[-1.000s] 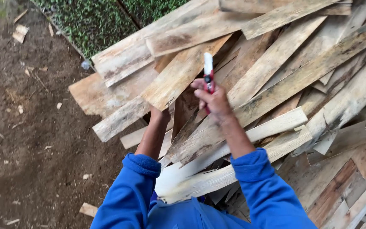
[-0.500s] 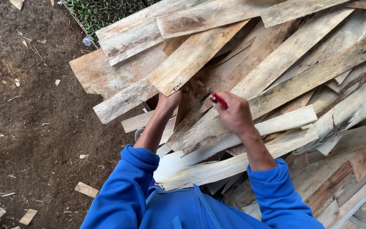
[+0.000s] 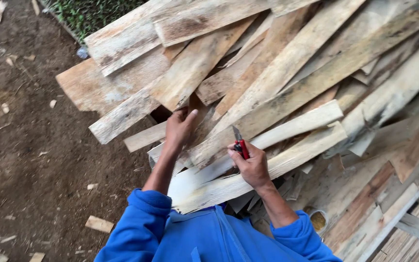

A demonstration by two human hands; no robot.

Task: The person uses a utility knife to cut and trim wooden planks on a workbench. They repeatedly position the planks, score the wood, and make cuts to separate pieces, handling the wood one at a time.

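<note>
My right hand is closed around a red-handled cutter whose short blade points up, just over a pale plank in the wood pile. My left hand reaches forward with the fingers spread and rests on the end of a weathered board near a dark gap in the stack. Both arms wear blue sleeves pushed up past the wrist.
Rough planks lie stacked at many angles across the middle and right. Bare brown dirt with small wood offcuts lies to the left. A green mesh sheet shows at the top left. A small round container sits among boards at the lower right.
My right hand has come down and toward me with the cutter, from high over the pile to just above the near planks. The left hand stays on the boards.
</note>
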